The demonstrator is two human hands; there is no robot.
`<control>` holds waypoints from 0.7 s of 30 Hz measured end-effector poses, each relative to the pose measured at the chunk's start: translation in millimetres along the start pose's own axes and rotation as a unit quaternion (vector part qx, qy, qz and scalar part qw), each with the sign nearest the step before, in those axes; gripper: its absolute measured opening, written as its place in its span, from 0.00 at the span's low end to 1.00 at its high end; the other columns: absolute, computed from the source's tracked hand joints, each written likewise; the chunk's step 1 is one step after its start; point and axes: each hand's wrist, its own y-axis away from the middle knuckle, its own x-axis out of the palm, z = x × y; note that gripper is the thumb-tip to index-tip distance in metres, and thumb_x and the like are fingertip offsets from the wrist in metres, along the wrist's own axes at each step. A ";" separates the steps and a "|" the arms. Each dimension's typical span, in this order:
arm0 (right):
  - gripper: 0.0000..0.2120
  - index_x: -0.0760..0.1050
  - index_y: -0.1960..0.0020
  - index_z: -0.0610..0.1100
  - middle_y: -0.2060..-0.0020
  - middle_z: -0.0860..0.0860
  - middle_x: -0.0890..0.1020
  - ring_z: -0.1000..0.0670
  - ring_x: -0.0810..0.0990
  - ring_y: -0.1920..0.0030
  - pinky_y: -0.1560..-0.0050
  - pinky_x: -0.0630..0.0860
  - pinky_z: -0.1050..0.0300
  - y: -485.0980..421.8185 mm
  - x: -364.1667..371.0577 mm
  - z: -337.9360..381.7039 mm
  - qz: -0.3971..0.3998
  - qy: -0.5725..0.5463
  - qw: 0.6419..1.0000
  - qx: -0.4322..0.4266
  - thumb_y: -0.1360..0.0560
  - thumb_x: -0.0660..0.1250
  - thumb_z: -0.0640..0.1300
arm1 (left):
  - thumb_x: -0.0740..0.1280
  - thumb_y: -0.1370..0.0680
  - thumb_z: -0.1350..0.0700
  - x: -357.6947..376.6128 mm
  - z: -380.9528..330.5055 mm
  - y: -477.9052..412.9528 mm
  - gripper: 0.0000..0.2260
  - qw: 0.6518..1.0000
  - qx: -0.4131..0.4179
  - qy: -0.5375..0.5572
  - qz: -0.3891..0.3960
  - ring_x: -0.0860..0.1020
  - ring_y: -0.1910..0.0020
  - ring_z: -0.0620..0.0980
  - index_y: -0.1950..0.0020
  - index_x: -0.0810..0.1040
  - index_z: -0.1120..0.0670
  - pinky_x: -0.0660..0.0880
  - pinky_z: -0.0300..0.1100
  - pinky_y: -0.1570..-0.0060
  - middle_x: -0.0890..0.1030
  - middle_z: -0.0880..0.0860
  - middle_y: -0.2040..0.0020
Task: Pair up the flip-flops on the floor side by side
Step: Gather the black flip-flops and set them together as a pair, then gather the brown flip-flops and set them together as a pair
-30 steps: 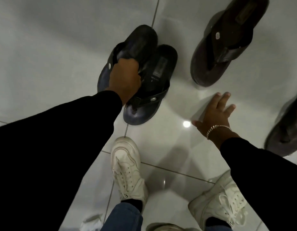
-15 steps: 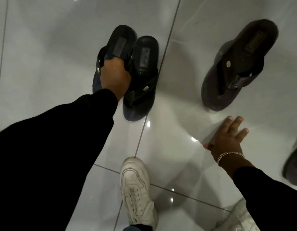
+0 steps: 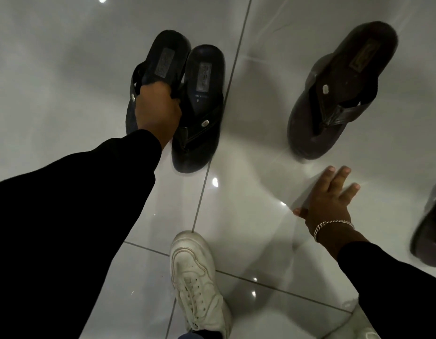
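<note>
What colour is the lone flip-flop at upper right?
Dark brown flip-flop, with a small silver stud on its strap; head view.

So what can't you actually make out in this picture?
All in the head view:
- Flip-flop at the right edge: cut off by the frame and blurred.
- Flip-flop in the left hand: hand and sleeve hide its front half and whether it rests on the floor.
- Labels on the black flip-flop beside it: too small to read.
- Second white sneaker: only a corner shows.

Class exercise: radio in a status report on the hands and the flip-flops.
Left hand gripping black flip-flop, beside its mate. Right hand open, empty, short of brown flip-flop. Nothing in the way.
</note>
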 end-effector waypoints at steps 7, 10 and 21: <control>0.56 0.30 0.27 0.30 0.27 0.27 0.37 0.23 0.40 0.28 0.26 0.52 0.31 1.1 -2.9 2.5 0.016 -0.031 0.999 0.032 0.27 0.68 0.58 | 0.64 0.24 0.59 1.5 -2.8 3.3 0.10 1.000 -0.002 0.006 -0.026 0.80 0.50 0.64 0.48 0.80 0.63 0.80 0.55 0.47 0.82 0.64 0.48; 0.53 0.30 0.27 0.31 0.27 0.29 0.36 0.26 0.38 0.27 0.25 0.49 0.33 1.5 -1.9 2.3 0.005 -0.061 0.998 0.026 0.26 0.68 0.54 | 0.63 0.23 0.59 5.1 -5.2 6.4 0.11 0.999 -0.003 0.013 -0.030 0.80 0.49 0.64 0.45 0.79 0.63 0.79 0.55 0.46 0.82 0.64 0.48; 0.57 0.31 0.27 0.31 0.27 0.27 0.37 0.23 0.40 0.28 0.27 0.55 0.31 -2.0 1.8 1.5 -0.002 -0.042 0.999 0.030 0.29 0.70 0.57 | 0.62 0.22 0.58 9.6 -6.5 8.2 0.11 0.999 -0.042 0.009 -0.019 0.80 0.47 0.62 0.44 0.77 0.62 0.79 0.56 0.45 0.81 0.63 0.47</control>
